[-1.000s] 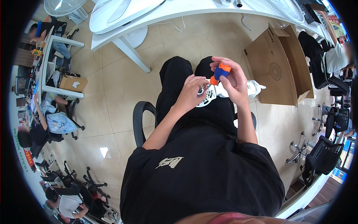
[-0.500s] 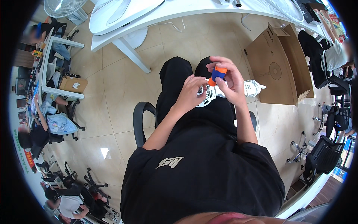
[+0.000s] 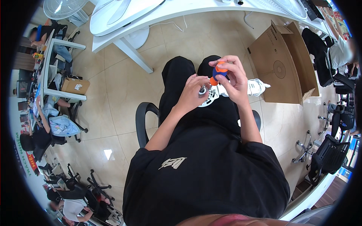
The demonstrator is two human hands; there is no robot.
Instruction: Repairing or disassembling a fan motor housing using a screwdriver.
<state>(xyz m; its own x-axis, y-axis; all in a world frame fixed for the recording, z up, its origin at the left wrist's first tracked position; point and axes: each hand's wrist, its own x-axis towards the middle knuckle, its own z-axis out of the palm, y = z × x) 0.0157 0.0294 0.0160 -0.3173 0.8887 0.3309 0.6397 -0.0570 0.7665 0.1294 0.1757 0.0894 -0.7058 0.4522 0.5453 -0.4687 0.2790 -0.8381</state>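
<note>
A shiny tan floor point(image 3: 124, 94) spreads out under everything. A long white counter point(image 3: 196, 6) goes across the top, and a white fan point(image 3: 288, 7) sits near its right end. The person wears a big black shirt point(image 3: 226, 180) and black pants point(image 3: 173, 84), and sits in a chair point(image 3: 140, 122) with black arms. A tall brown box point(image 3: 271, 71) with a fan drawn on its side stands open on the floor, to the right of the knees. Far off on the left, a small brown box point(image 3: 75, 86) sits by a white table leg.

The white part point(image 3: 214, 96) lies across the lap, between the two hands. It has a round end with little slots. The left hand point(image 3: 193, 92) has its fingers bent over that round end. I cannot tell if it is gripping it tightly. The right hand point(image 3: 235, 81) is wrapped around a screwdriver point(image 3: 220, 71) with a fat orange and blue handle. The handle leans down toward the round end, but the tip is too hard to see. A bundle of white cord point(image 3: 256, 87) is just to the right of the right hand.
</note>
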